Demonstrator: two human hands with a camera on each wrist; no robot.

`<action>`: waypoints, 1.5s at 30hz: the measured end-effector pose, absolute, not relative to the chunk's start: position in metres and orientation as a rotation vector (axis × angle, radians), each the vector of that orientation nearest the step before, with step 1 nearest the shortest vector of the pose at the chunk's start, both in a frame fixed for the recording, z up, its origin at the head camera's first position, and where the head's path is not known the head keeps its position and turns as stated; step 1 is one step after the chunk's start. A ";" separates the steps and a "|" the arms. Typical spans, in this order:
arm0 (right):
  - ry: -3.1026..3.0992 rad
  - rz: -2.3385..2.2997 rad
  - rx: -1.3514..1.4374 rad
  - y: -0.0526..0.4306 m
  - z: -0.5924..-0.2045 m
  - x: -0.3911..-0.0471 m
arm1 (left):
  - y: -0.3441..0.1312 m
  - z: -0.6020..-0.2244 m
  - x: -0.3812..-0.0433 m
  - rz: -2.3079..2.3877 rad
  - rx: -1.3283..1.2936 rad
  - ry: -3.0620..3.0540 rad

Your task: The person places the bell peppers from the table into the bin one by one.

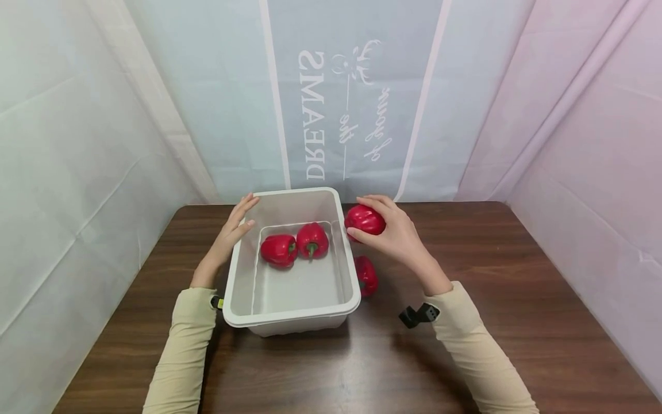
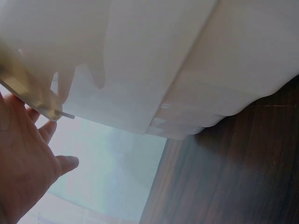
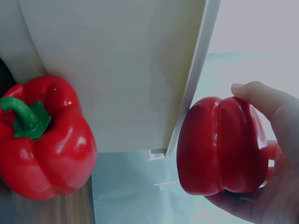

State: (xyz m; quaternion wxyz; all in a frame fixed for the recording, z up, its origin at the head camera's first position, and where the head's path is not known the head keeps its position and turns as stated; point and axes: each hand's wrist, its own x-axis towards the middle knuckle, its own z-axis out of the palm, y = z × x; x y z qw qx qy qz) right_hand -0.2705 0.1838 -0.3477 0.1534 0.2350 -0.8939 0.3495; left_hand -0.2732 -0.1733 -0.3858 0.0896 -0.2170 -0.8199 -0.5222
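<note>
A red bell pepper [image 1: 365, 221] is gripped in my right hand [image 1: 398, 231], thumb on one side and fingers on the other, beside the right rim of a white plastic bin [image 1: 292, 315]. In the right wrist view the held pepper [image 3: 223, 147] overlaps the bin's edge. My left hand [image 1: 227, 238] rests at the bin's left rim with its fingers extended. Inside the bin lie two red peppers, one on its side [image 1: 278, 250] and one with its green stem toward me [image 1: 312, 240]. Another red pepper [image 1: 366, 277] sits on the table against the bin's right side, partly hidden by the rim.
The bin stands on a dark wooden table [image 1: 517, 322], left of its middle. Behind it hangs a pale blue cloth [image 1: 357, 103] with white lettering, and white cloth walls [image 1: 77, 172] close in both sides. A black device [image 1: 419, 315] is strapped at my right wrist.
</note>
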 end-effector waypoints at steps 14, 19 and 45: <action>-2.527 1.030 0.687 0.179 -0.338 -0.269 | -0.173 -0.385 -0.273 -1.557 -0.647 -2.432; -2.538 1.046 0.691 0.176 -0.335 -0.269 | -0.174 -0.386 -0.273 -1.557 -0.646 -2.432; -2.539 1.051 0.760 0.155 -0.322 -0.262 | -0.174 -0.388 -0.274 -1.560 -0.651 -2.428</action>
